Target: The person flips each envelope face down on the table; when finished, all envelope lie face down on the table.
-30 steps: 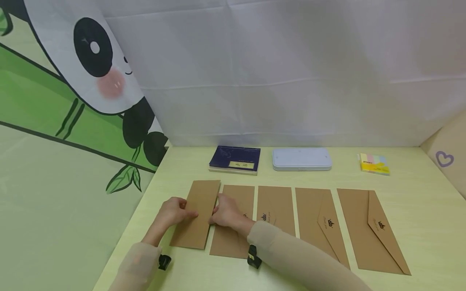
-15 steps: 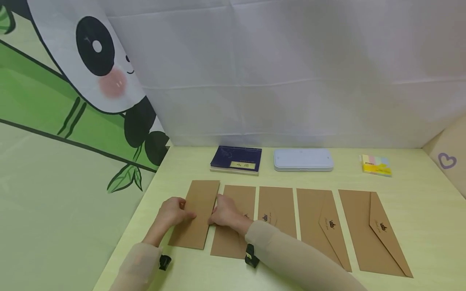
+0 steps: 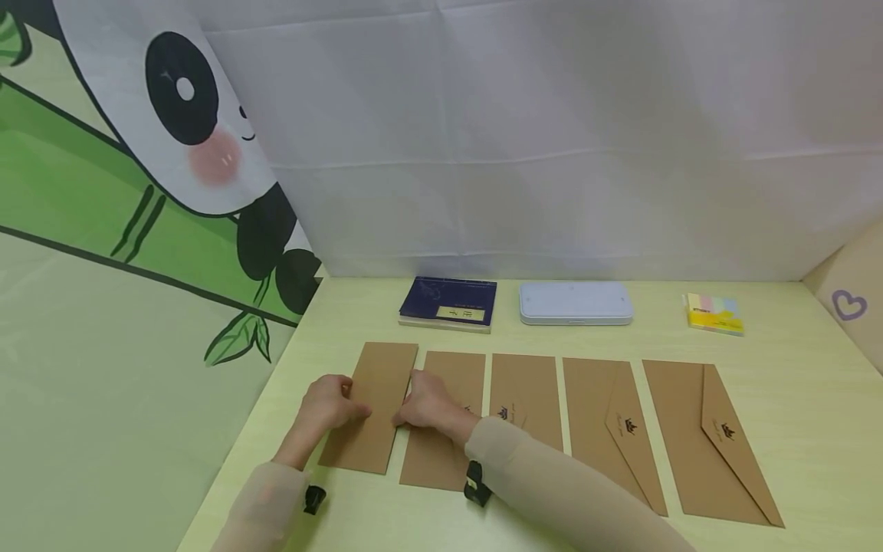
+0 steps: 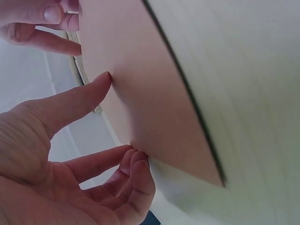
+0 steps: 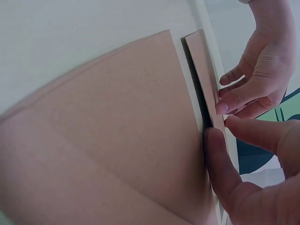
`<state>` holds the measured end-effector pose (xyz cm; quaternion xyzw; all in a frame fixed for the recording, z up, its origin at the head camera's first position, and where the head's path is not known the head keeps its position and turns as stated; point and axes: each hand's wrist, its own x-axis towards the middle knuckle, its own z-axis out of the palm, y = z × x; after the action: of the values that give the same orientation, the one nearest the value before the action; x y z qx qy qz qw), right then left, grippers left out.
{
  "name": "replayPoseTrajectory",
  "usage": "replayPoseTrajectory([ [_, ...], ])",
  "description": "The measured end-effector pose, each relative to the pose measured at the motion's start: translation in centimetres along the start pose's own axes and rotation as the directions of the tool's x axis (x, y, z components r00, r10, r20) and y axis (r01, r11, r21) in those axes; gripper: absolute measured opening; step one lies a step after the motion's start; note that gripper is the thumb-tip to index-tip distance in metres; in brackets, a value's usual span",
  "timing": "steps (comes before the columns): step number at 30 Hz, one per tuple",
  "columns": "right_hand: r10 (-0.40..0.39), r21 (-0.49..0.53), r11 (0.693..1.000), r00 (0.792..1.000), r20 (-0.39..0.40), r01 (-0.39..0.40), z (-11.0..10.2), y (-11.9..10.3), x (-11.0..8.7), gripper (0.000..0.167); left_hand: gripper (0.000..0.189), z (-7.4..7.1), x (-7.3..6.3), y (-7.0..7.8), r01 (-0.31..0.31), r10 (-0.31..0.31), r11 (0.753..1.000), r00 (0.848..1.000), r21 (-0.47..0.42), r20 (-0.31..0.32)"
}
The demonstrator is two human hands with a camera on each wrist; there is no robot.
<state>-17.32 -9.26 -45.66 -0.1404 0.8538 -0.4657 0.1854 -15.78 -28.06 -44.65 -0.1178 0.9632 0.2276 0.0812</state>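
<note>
A plain brown envelope (image 3: 375, 391) lies at the left end of a row of envelopes, its right edge slightly raised. My left hand (image 3: 327, 402) holds its left edge, thumb on the upper face and the other fingers curled at the edge, as the left wrist view shows. At the right edge, my right hand (image 3: 429, 401) pinches it between thumb (image 5: 217, 140) and a finger. Under the right forearm, a second envelope (image 3: 451, 376) and a third envelope (image 3: 524, 376) are partly covered. Farther right lie an envelope (image 3: 593, 414) and another (image 3: 683, 429) with crown-printed flaps.
Behind the row sit a dark blue book (image 3: 448, 299), a pale blue flat case (image 3: 576, 303) and a pack of coloured sticky notes (image 3: 714, 313). A white cloth (image 3: 552, 153) hangs at the table's back edge. A panda-printed sheet (image 3: 172, 230) is at the left.
Both hands keep their hold on the leftmost envelope, which hardly shifts. The whole view has drifted slightly; the other envelopes stay where they were.
</note>
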Motion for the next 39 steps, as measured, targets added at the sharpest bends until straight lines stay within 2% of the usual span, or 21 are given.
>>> replayPoseTrajectory([
  [2, 0.005, -0.005, 1.0, 1.0, 0.001, -0.005, -0.1, -0.1, -0.1, 0.06, 0.068, 0.1, 0.0, 0.0, -0.009, 0.009, 1.0, 1.0, 0.009, -0.006],
  [7, 0.019, -0.023, 1.0, 1.0, 0.009, -0.019, -0.2, -0.2, -0.3, 0.087, 0.066, 0.2, 0.0, 0.0, -0.031, 0.032, 0.999, 0.999, 0.03, -0.024],
  [9, 0.021, -0.006, 1.0, 1.0, 0.016, -0.021, -0.3, -0.2, -0.4, 0.09, 0.066, 0.2, 0.0, 0.0, -0.034, 0.035, 0.999, 0.999, 0.032, -0.023],
  [16, -0.001, 0.058, 0.998, 0.999, 0.035, -0.001, -1.0, -0.1, -1.0, 0.088, 0.067, 0.1, -0.2, 0.6, -0.035, 0.035, 0.999, 0.999, 0.028, -0.019],
  [21, -0.058, -0.051, 0.997, 0.998, 0.038, 0.06, -2.1, 0.5, -1.4, 0.085, 0.068, 0.1, -0.5, 1.7, -0.057, 0.057, 0.998, 0.998, -0.01, -0.012],
  [25, -0.101, -0.118, 0.987, 0.993, 0.055, 0.107, -3.1, 1.2, -1.9, 0.083, 0.054, 0.2, -0.8, 2.8, -0.097, 0.097, 0.994, 0.995, -0.052, -0.005],
  [30, -0.121, -0.181, 0.974, 0.99, 0.079, 0.133, -4.9, 2.0, -2.8, 0.079, 0.027, 0.7, -1.1, 4.1, -0.155, 0.157, 0.983, 0.987, -0.101, 0.016],
  [36, -0.15, -0.269, 0.951, 0.988, 0.033, 0.154, -6.7, 3.7, -3.8, 0.08, 0.042, 1.3, -1.6, 5.2, -0.201, 0.211, 0.966, 0.976, -0.162, 0.048],
  [39, -0.143, -0.259, 0.956, 0.99, 0.008, 0.14, -7.4, 4.4, -4.1, 0.077, 0.042, 1.6, -1.8, 5.4, -0.232, 0.245, 0.958, 0.967, -0.169, 0.063],
])
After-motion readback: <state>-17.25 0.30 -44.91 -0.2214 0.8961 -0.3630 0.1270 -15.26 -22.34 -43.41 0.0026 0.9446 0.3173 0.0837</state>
